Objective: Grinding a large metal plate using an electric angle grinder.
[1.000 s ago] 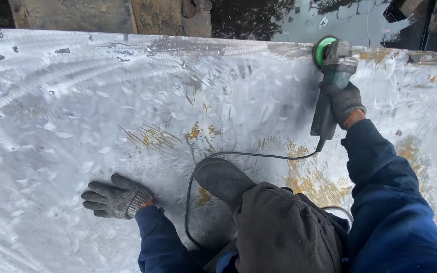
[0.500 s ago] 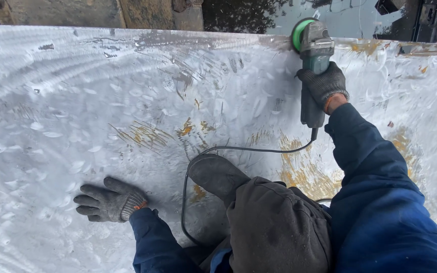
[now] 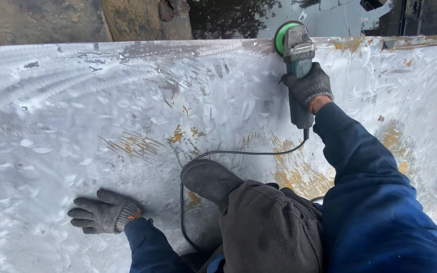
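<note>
My right hand point(image 3: 308, 87), in a dark knit glove, grips the body of an angle grinder point(image 3: 295, 55) with a green disc guard. Its head rests at the far edge of a large ground steel plate point(image 3: 77, 116). My left hand point(image 3: 102, 212), gloved too, lies flat on the plate near the bottom left, fingers spread, holding nothing. The grinder's black cable point(image 3: 238, 152) runs back from the tool across the plate and loops down past my boot point(image 3: 208, 178), which stands on the metal. My knee in dark trousers point(image 3: 269, 227) fills the lower middle.
Rusty yellow patches point(image 3: 299, 174) remain on the plate near my boot and at the right. Beyond the plate's far edge lie rusted metal parts point(image 3: 137, 17) and dark wet ground point(image 3: 238, 15) with reflections.
My right hand has slid the grinder leftward along the plate's far edge. My left hand stays flat on the plate; my view has shifted slightly with it.
</note>
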